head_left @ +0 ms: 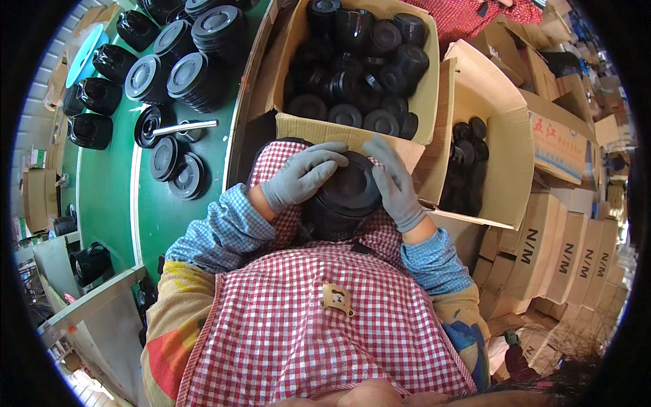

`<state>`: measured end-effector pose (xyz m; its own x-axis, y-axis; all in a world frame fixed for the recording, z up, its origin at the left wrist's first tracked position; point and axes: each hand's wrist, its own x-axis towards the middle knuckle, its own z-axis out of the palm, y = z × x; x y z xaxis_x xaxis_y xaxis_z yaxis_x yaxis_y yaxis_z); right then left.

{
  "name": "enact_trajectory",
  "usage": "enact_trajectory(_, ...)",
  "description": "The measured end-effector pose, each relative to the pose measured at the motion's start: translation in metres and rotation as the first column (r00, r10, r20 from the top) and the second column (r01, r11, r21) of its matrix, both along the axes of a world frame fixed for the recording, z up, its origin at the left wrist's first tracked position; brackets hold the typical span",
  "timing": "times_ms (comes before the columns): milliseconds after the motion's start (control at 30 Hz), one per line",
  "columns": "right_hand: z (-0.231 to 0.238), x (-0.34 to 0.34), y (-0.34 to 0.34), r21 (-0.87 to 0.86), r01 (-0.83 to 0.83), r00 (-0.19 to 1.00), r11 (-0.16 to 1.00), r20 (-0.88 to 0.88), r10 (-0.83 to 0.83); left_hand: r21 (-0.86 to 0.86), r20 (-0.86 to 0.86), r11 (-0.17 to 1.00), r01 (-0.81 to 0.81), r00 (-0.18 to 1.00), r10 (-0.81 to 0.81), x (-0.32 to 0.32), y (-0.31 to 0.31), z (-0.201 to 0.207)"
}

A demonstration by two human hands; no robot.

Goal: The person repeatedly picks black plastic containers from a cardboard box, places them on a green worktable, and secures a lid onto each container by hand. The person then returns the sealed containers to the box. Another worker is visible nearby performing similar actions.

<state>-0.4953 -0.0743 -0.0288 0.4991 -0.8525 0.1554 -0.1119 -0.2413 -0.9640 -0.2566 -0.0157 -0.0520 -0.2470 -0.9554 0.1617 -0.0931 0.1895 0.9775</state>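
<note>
A stack of black round lids (346,193) rests on my lap, over the checked apron, its broad top lid facing up. My left hand (305,175), in a grey glove, is closed over the left rim of the top lid, fingers together. At the right side of the same lid is my right hand (395,182), also gloved. Its fingers are stretched out and partly blurred, with the thumb side close to the rim. Just beyond the hands stands an open cardboard box (400,144) filled with black lids and rounded pieces.
On the green table (166,224) at left stand stacked black lids (217,30), black mugs (98,95) and a metal rod (184,127). A second open carton (505,136) at right holds more black pieces. Closed cartons (532,254) are piled farther right.
</note>
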Motion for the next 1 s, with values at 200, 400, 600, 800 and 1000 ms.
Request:
enact_trajectory(200,-0.001,-0.015,0.004,0.036,-0.218,0.976,0.975,0.015,0.218,0.118,-0.001,0.989,-0.085,0.996,0.086,-0.015,-0.004,0.01)
enact_trajectory(400,-0.015,-0.018,0.007,0.057,-0.197,0.98,0.979,0.042,0.195,-0.007,-0.061,1.0,-0.003,0.998,0.003,-0.016,-0.005,0.011)
enact_trajectory(600,-0.022,-0.019,0.004,0.03,-0.248,0.968,0.968,0.042,0.247,-0.114,0.024,0.992,0.059,0.998,-0.056,-0.007,-0.005,0.006)
enact_trajectory(800,-0.023,-0.019,0.01,0.027,-0.255,0.967,0.967,0.002,0.255,-0.084,0.048,0.991,0.104,0.994,-0.1,-0.003,-0.005,0.005)
enact_trajectory(1000,-0.004,-0.011,0.025,-0.194,-0.224,0.954,0.955,-0.245,0.174,-0.041,0.069,0.983,0.179,0.982,-0.176,0.006,-0.011,-0.001)
